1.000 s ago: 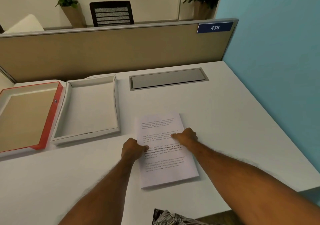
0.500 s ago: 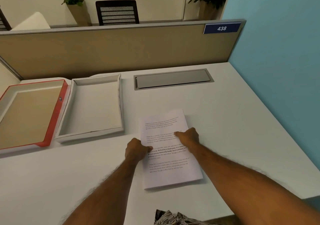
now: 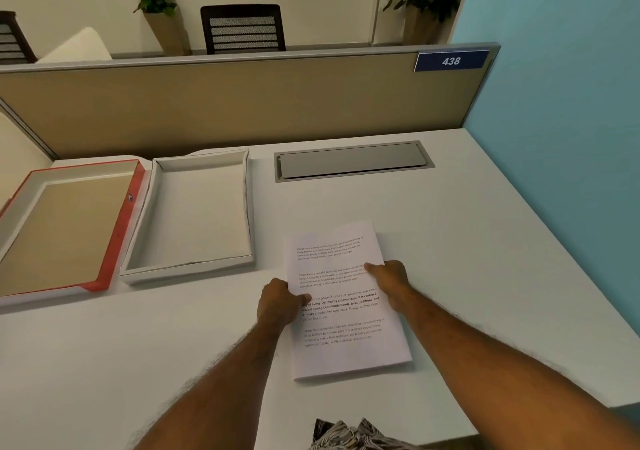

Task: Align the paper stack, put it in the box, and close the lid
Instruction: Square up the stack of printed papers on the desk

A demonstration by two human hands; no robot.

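Note:
A stack of printed white paper (image 3: 346, 342) lies flat on the white desk (image 3: 467, 276), a little right of centre. My left hand (image 3: 278, 302) grips its left edge, thumb on the top sheet. My right hand (image 3: 391, 276) grips the right edge, with a finger stretched across the page. To the left of the paper sits the open white box (image 3: 145, 269), nothing inside it. Its red-rimmed lid (image 3: 119, 241) lies inside-up beside the box, at the far left.
A grey cable hatch (image 3: 353, 160) is set into the desk behind the paper. A tan partition (image 3: 242, 110) closes the back, and a blue wall (image 3: 571, 138) runs along the right. The desk's front edge is close to my body.
Both hands keep their hold on the stack's edges. The camera has shifted a little, so the scene sits further right and lower; the stack itself looks unmoved.

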